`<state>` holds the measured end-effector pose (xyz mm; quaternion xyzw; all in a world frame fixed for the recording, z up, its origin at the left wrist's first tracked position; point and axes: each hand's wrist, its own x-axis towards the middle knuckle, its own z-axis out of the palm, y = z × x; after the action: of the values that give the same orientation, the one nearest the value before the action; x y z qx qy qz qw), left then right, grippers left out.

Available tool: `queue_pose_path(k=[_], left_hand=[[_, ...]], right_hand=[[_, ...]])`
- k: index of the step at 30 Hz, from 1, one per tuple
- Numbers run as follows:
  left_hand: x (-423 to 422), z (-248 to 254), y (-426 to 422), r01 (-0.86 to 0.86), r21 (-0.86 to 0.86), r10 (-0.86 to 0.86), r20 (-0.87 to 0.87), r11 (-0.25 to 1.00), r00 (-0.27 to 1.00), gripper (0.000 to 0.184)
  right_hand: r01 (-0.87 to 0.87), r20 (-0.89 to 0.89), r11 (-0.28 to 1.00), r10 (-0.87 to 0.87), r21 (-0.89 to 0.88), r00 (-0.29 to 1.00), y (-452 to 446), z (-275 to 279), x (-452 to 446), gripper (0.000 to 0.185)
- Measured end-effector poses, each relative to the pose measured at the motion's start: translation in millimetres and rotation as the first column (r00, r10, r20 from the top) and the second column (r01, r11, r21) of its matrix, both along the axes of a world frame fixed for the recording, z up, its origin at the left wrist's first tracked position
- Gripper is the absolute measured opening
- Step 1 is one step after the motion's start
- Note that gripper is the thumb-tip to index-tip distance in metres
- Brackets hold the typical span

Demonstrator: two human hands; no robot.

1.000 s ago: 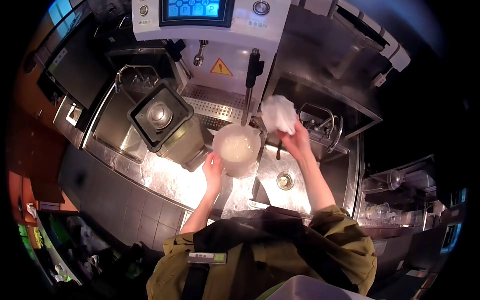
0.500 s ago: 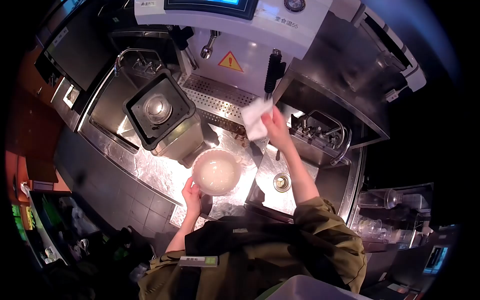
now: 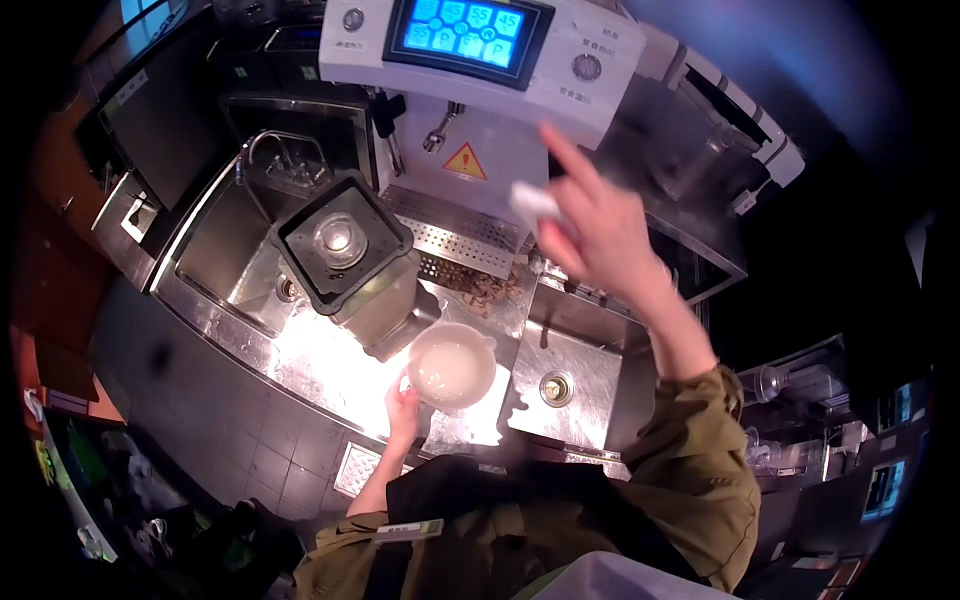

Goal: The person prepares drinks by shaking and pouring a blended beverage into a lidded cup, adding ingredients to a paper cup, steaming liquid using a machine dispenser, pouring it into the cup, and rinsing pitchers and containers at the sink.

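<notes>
A round whitish jug (image 3: 452, 367), with milky liquid inside, is gripped at its left side by my left hand (image 3: 402, 408). It is over the wet steel counter beside a big square container (image 3: 375, 300) with a black-rimmed lid. My right hand (image 3: 605, 235) is raised in front of the white dispensing machine (image 3: 470, 60). Its index finger points toward the machine's lower front, while a folded white cloth (image 3: 535, 202) is held in the curled thumb and fingers. Whether the fingertip touches the machine I cannot tell.
The machine has a lit blue touch screen (image 3: 468, 37), a metal spout (image 3: 436, 135) and a perforated drip tray (image 3: 455, 240). A sink (image 3: 570, 400) with a drain lies to the right, another sink (image 3: 215, 265) to the left. Brown scraps (image 3: 493, 292) lie by the tray.
My right hand has moved up and right from the steam-wand area toward the machine's front, cloth still in it, index finger now extended. The view has tilted up, showing more screen.
</notes>
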<state>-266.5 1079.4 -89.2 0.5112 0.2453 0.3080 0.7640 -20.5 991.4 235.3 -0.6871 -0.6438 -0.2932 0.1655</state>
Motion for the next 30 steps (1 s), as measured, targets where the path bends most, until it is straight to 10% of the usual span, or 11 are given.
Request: queue_pose_path(k=[5,30], left_hand=[[-0.6,-11.6,1.2,-0.001,0.109,0.002,-0.012,0.994,1.0,0.06],[-18.7,24.3,6.5,0.158,0.142,-0.144,-0.109,0.977,0.984,0.05]], right_hand=[[0.232,0.193,0.97,-0.216,-0.065,0.957,70.0,68.8,8.5,0.024],[0.06,0.156,0.995,-0.047,-0.082,0.987,55.8,82.4,6.1,0.029]])
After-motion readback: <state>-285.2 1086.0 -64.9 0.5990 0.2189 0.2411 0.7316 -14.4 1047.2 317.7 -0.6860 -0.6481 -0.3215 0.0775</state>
